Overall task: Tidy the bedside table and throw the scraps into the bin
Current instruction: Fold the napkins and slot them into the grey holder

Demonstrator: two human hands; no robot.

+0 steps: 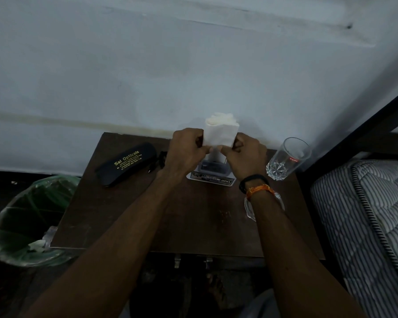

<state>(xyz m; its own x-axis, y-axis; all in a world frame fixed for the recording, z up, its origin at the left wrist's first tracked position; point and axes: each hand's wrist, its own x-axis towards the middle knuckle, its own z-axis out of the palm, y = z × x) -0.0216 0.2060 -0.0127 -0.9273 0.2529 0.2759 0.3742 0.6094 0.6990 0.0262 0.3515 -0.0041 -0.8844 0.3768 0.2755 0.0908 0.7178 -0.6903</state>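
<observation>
Both my hands are up at the back of the bedside table (pixel 133 216), close to the wall, working a white tissue (pixel 220 136). My left hand (pixel 186 149) pinches its left edge with curled fingers, and my right hand (pixel 246 155) pinches the right edge and lower corner, thumbs meeting at the bottom. The tissue stands upright between them, its crumpled top showing above my knuckles, over a small white holder (pixel 213 176) with printed lettering on its base. To the left lies a black spectacle case (pixel 126 167) with gold print, flat on the tabletop. To the right stands an empty drinking glass (pixel 287 158) near the table's edge, apart from my wrist. Left of the table, on the floor, sits the bin (pixel 30 216), lined with a green bag, with white scraps (pixel 37 245) inside. A striped mattress (pixel 365 226) lies at the right.
</observation>
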